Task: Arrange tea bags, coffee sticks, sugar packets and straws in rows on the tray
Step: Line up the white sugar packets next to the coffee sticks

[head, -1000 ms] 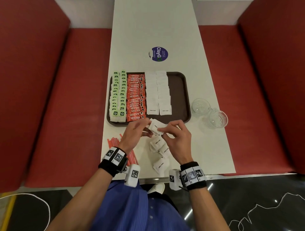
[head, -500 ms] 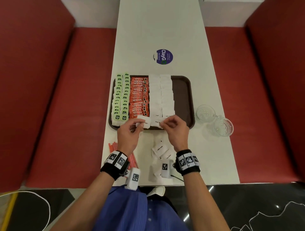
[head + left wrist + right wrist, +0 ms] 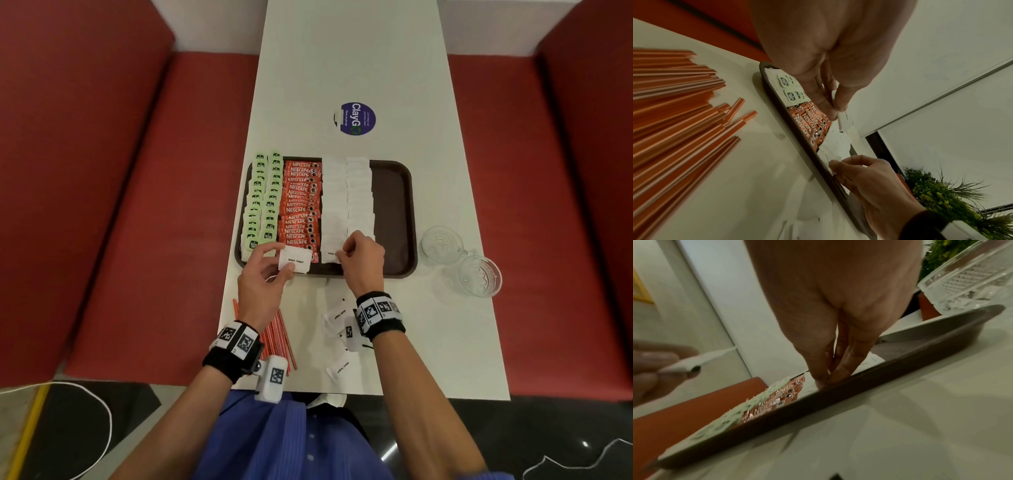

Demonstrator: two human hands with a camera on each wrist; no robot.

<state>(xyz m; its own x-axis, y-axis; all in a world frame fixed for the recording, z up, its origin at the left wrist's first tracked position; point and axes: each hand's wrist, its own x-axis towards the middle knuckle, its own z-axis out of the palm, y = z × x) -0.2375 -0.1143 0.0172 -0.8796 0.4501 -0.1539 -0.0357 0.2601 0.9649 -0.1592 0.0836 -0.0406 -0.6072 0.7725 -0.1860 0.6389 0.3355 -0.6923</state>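
the left hand (image 3: 262,277) pinches a white sugar packet (image 3: 295,261) between thumb and fingers, holding it over the near rim of the tray (image 3: 394,219), in front of the coffee sticks (image 3: 301,202). in the left wrist view the packet (image 3: 844,121) hangs edge-on from the fingertips (image 3: 840,104) above the sticks (image 3: 809,123). the right hand (image 3: 363,260) has its fingers bunched tight on another packet (image 3: 330,255) at the near end of the left sugar row; in the right wrist view the fingertips (image 3: 838,371) press down just inside the tray rim (image 3: 838,399), and it looks like a pinch on that packet. on the tray, from left to right, lie 2 rows of green tea bags (image 3: 262,202), 1 row of orange sticks, and 2 rows of white sugar packets (image 3: 349,195); the right part of the tray is bare brown. on the table (image 3: 352,54) near the person, loose packets (image 3: 337,313) lie scattered by the right wrist, and orange straws (image 3: 277,337) lie in a bundle under the left wrist. 2 glass cups (image 3: 459,260) stand right of the tray, touching or nearly so. a round blue sticker (image 3: 356,118) sits beyond the tray.
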